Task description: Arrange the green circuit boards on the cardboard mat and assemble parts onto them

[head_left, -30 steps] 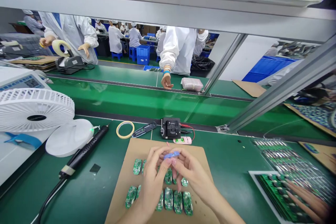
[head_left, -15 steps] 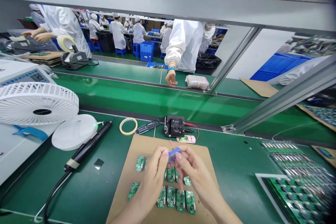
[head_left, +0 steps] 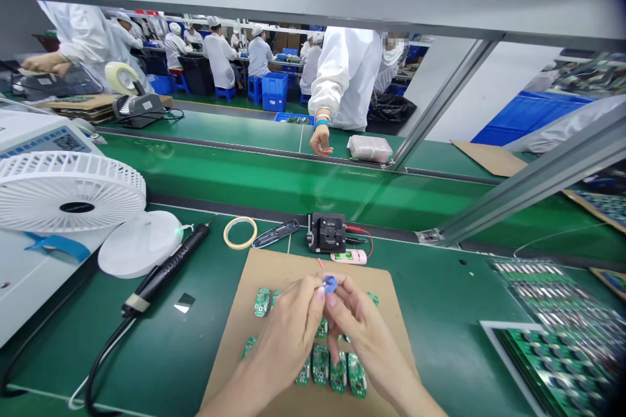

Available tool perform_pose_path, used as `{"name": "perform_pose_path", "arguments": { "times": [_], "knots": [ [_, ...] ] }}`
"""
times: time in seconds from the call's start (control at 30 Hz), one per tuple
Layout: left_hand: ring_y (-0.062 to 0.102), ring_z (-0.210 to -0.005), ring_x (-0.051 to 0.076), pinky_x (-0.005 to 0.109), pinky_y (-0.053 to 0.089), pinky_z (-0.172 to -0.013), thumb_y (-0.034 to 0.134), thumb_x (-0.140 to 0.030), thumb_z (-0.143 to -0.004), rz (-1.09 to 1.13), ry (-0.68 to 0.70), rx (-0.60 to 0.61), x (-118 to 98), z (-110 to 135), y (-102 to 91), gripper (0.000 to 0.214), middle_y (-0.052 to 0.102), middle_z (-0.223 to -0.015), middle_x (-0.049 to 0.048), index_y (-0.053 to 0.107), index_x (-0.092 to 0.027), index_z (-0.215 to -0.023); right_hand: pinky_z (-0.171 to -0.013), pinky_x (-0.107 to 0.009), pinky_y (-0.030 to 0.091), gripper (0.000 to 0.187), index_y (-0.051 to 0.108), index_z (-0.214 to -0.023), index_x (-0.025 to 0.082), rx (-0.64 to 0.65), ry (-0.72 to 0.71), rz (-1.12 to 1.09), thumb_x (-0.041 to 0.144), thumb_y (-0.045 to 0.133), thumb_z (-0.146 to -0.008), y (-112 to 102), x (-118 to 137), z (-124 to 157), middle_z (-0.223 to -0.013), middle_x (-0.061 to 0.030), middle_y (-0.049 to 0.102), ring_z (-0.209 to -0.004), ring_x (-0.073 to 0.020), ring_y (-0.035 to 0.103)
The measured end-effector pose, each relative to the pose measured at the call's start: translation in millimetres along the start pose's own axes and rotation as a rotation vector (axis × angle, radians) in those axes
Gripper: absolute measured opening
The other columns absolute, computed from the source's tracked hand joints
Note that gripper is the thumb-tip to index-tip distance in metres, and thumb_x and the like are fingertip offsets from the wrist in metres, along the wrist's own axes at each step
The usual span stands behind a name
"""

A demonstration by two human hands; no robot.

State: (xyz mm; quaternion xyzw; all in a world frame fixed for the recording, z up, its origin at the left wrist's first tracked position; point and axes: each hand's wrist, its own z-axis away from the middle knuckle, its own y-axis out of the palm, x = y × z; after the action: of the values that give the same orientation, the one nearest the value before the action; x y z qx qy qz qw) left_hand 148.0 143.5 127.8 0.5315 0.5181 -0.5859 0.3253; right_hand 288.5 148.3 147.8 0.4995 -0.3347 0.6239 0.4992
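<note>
Look, the left hand [head_left: 283, 332] and right hand [head_left: 364, 332] meet, pinching a small blue thing [head_left: 329, 284] between their fingertips [head_left: 320, 294] (it looks light and soft, so hold its edges). Little green boards [head_left: 320, 365] lie just under the hands on brown card [head_left: 229, 352].

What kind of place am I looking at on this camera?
Most likely an electronics assembly factory. Green circuit boards lie on a cardboard sheet on a green workbench, and rows of workers in white coats and caps sit at similar benches beyond.
</note>
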Motion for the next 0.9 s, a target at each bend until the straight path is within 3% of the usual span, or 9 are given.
{"name": "perform_pose_path", "arguments": {
  "times": [0.23, 0.4, 0.53, 0.9],
  "knots": [
    [0.052, -0.068, 0.014, 0.024, 0.036, -0.066, 0.023, -0.036, -0.101, -0.054, 0.021, 0.029, -2, -4, -1.6, 0.029, 0.057, -0.08, -0.0014, 0.042, -0.023, -0.082, -0.037, -0.021, 0.046, 0.052, 0.047, -0.101, 0.021, 0.025, -0.031, -0.022, 0.067, 0.061, -0.082, 1, -3, 1, -0.101, -0.0058, 0.055, -0.045, -0.0069, 0.051],
    [0.045, -0.058, 0.014, 0.025, 0.031, -0.058, 0.022, -0.039, -0.1, -0.011, -0.023, 0.002, 1, -2, 0.9, 0.033, 0.046, -0.065, -0.0041, 0.038, -0.023, -0.075, -0.038, -0.02, 0.047, 0.053, 0.045, -0.096, 0.02, 0.037, -0.013, -0.057, 0.068, 0.061, -0.081, 1, -5, 1, -0.082, 0.0016, 0.049, -0.043, -0.0064, 0.05],
    [0.042, -0.056, 0.013, 0.025, 0.029, -0.056, 0.021, -0.04, -0.1, 0.017, -0.047, -0.019, 3, -1, 4.6, 0.035, 0.043, -0.064, -0.0045, 0.036, -0.023, -0.074, -0.034, -0.016, 0.041, 0.053, 0.04, -0.089, 0.02, 0.064, 0.013, -0.029, 0.069, 0.059, -0.083, -1, -3, 2, -0.071, 0.0057, 0.042, -0.039, -0.0046, 0.045],
    [0.043, -0.057, 0.015, 0.027, 0.029, -0.057, 0.02, -0.034, -0.1, -0.185, -0.021, 0.003, 4, -9, 8.6, 0.031, 0.045, -0.065, -0.0042, 0.03, -0.023, -0.073, -0.032, -0.01, 0.019, 0.058, 0.038, -0.092, 0.02, 0.015, 0.027, -0.008, 0.074, 0.057, -0.08, 1, -5, -1, -0.081, 0.0035, 0.043, -0.043, 0.0003, 0.022]
  ]
}}
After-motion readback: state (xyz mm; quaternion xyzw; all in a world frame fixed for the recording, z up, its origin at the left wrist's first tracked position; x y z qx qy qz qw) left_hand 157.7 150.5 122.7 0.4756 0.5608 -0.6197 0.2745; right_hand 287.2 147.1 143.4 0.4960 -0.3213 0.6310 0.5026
